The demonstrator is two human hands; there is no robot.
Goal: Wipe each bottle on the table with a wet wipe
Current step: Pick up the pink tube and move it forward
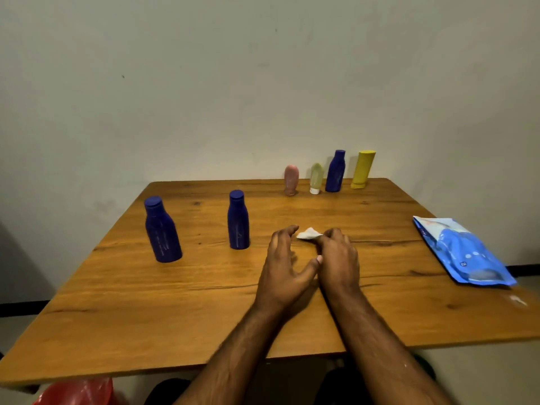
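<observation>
Now both hands are above the middle of the wooden table (204,302), close together. The right hand (339,258) has its fingers curled and pinches a small white wet wipe (309,233) at its fingertips; the wipe sticks out toward the left hand. The left hand (282,267) is beside it with the fingers loosely bent and spread, holding nothing, and its thumb reaches toward the right hand. Whether the left fingertips touch the wipe, I cannot tell.

Two blue bottles stand upright on the left half of the table: a larger one (162,230) near the left edge and a slimmer one (238,220) just left of the hands. Along the far edge, toward the far right corner, four more containers stand in a row: a pink tube (291,180), a pale green tube (316,178) on its white cap, a blue bottle (335,171) and a yellow bottle (363,169) standing on its cap and leaning a little. A blue wet wipe pack (461,252) lies flat at the right edge. Something red (79,393) shows below the near left corner.
</observation>
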